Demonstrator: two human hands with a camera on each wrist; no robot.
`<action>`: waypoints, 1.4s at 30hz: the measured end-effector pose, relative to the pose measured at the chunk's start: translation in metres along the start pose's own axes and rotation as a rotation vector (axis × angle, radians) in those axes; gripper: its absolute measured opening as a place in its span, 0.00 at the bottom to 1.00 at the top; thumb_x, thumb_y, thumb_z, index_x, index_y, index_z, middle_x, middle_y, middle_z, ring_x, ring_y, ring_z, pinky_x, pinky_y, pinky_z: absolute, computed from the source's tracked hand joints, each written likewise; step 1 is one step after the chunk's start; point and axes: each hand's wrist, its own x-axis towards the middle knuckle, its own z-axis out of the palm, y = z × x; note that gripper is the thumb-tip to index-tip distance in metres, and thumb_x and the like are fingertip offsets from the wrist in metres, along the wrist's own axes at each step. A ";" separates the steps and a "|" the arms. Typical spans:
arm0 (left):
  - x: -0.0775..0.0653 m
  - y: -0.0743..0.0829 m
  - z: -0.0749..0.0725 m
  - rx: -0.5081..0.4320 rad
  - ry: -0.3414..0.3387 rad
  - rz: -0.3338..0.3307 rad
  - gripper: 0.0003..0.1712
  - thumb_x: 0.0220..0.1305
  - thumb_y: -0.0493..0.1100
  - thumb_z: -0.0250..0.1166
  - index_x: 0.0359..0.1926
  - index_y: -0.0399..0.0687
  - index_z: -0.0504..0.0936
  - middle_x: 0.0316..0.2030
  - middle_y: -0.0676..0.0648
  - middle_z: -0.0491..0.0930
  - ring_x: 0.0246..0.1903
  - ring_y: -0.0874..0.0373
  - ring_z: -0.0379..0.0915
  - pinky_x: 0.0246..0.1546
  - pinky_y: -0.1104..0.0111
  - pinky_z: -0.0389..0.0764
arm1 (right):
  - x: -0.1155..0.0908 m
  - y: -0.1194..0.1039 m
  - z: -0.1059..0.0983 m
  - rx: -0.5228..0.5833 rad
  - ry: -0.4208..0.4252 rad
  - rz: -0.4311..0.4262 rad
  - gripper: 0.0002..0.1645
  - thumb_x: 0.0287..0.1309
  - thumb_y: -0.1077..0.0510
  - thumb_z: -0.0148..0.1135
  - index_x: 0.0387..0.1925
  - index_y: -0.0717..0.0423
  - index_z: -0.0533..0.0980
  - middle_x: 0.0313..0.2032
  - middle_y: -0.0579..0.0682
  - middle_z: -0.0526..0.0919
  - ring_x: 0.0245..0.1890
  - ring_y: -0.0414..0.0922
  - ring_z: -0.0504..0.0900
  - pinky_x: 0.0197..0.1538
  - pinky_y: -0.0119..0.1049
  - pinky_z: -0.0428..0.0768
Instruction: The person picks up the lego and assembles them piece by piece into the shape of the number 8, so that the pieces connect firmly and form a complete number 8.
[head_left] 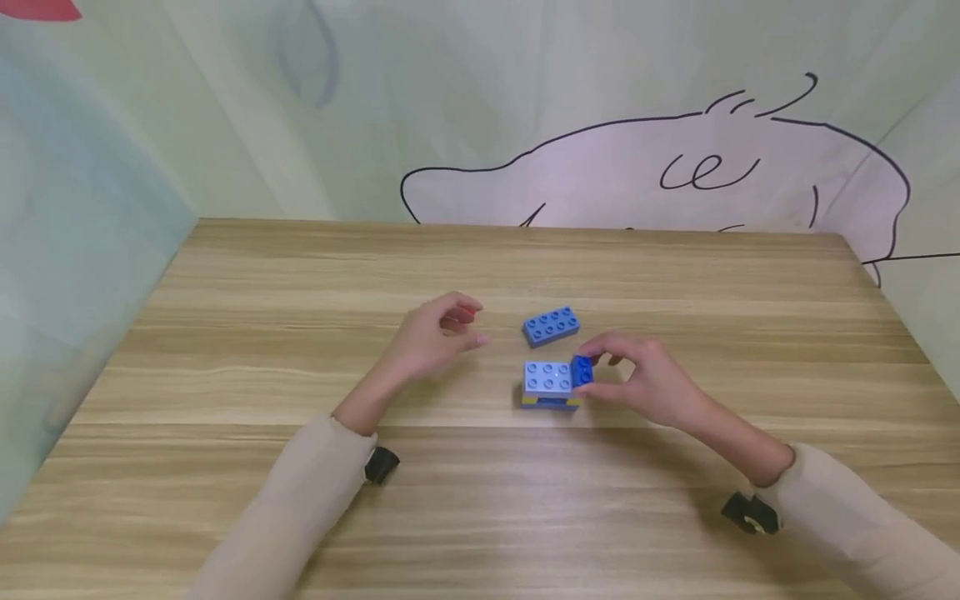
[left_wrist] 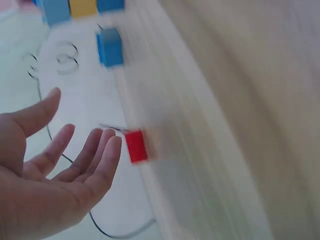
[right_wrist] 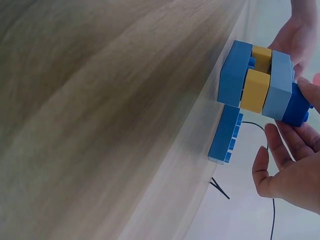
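A small dark blue brick [head_left: 582, 372] is pinched between the thumb and fingers of my right hand [head_left: 652, 379]. It sits on the right end of the top of a block stack, whose upper layer is a light blue brick [head_left: 547, 377]. Below that, yellow bricks [right_wrist: 255, 90] stand on a blue base brick [right_wrist: 235, 72]. My left hand [head_left: 427, 337] hovers to the left with loosely bent fingers and nothing in its grasp. A red brick [left_wrist: 136, 146] stands on the table just past its fingertips, mostly hidden behind them in the head view.
Behind the stack, a loose blue brick [head_left: 551, 326] with several studs lies on the wooden table [head_left: 450, 500]. A wall with a line drawing [head_left: 675, 167] rises at the table's far edge.
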 end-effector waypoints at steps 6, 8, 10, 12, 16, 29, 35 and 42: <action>0.016 -0.012 -0.016 0.029 0.047 -0.056 0.23 0.55 0.35 0.64 0.54 0.41 0.72 0.51 0.41 0.73 0.49 0.46 0.70 0.50 0.57 0.72 | 0.000 0.001 0.001 -0.005 0.001 0.006 0.20 0.40 0.61 0.73 0.39 0.61 0.79 0.37 0.49 0.82 0.35 0.45 0.77 0.38 0.40 0.78; 0.021 -0.014 -0.019 0.047 0.033 -0.078 0.24 0.55 0.33 0.63 0.54 0.41 0.72 0.53 0.41 0.72 0.51 0.46 0.68 0.51 0.57 0.71 | 0.000 0.001 0.001 -0.001 0.002 0.005 0.20 0.40 0.61 0.73 0.39 0.61 0.79 0.37 0.49 0.82 0.35 0.45 0.77 0.38 0.40 0.78; 0.025 -0.015 -0.021 0.060 0.015 -0.091 0.24 0.55 0.33 0.63 0.55 0.41 0.72 0.55 0.41 0.71 0.53 0.46 0.67 0.52 0.56 0.69 | 0.000 0.001 0.001 0.001 0.004 0.005 0.20 0.40 0.61 0.73 0.39 0.61 0.79 0.37 0.49 0.82 0.35 0.45 0.77 0.38 0.40 0.78; 0.028 -0.016 -0.022 0.069 -0.004 -0.097 0.24 0.56 0.32 0.62 0.55 0.40 0.71 0.54 0.40 0.71 0.53 0.45 0.67 0.54 0.56 0.68 | 0.000 0.001 0.001 0.001 0.004 0.004 0.20 0.40 0.62 0.73 0.39 0.61 0.79 0.36 0.49 0.82 0.35 0.44 0.77 0.38 0.40 0.78; 0.031 -0.017 -0.023 0.080 -0.045 -0.103 0.22 0.57 0.30 0.60 0.54 0.38 0.71 0.49 0.38 0.75 0.49 0.46 0.70 0.52 0.57 0.70 | 0.000 0.001 0.001 0.000 0.002 0.004 0.21 0.39 0.62 0.73 0.39 0.62 0.78 0.36 0.49 0.82 0.35 0.44 0.77 0.39 0.39 0.78; 0.032 -0.014 -0.020 0.155 -0.150 -0.027 0.21 0.57 0.27 0.56 0.53 0.42 0.72 0.50 0.42 0.73 0.51 0.48 0.69 0.52 0.58 0.70 | 0.000 0.001 -0.002 0.023 -0.021 0.029 0.20 0.42 0.59 0.72 0.40 0.61 0.78 0.37 0.49 0.82 0.36 0.48 0.78 0.39 0.44 0.78; 0.036 -0.014 -0.016 0.180 -0.188 0.001 0.24 0.56 0.24 0.54 0.53 0.43 0.73 0.46 0.41 0.75 0.47 0.48 0.70 0.48 0.59 0.72 | 0.000 0.001 -0.003 0.030 -0.027 0.032 0.20 0.42 0.59 0.72 0.40 0.61 0.78 0.37 0.49 0.82 0.36 0.48 0.78 0.40 0.45 0.77; 0.036 -0.014 -0.009 0.188 -0.239 -0.020 0.24 0.57 0.26 0.55 0.54 0.47 0.74 0.46 0.41 0.75 0.45 0.48 0.70 0.46 0.60 0.74 | 0.001 0.000 -0.003 0.023 -0.040 0.042 0.21 0.42 0.58 0.72 0.40 0.61 0.78 0.37 0.49 0.82 0.37 0.48 0.78 0.41 0.45 0.77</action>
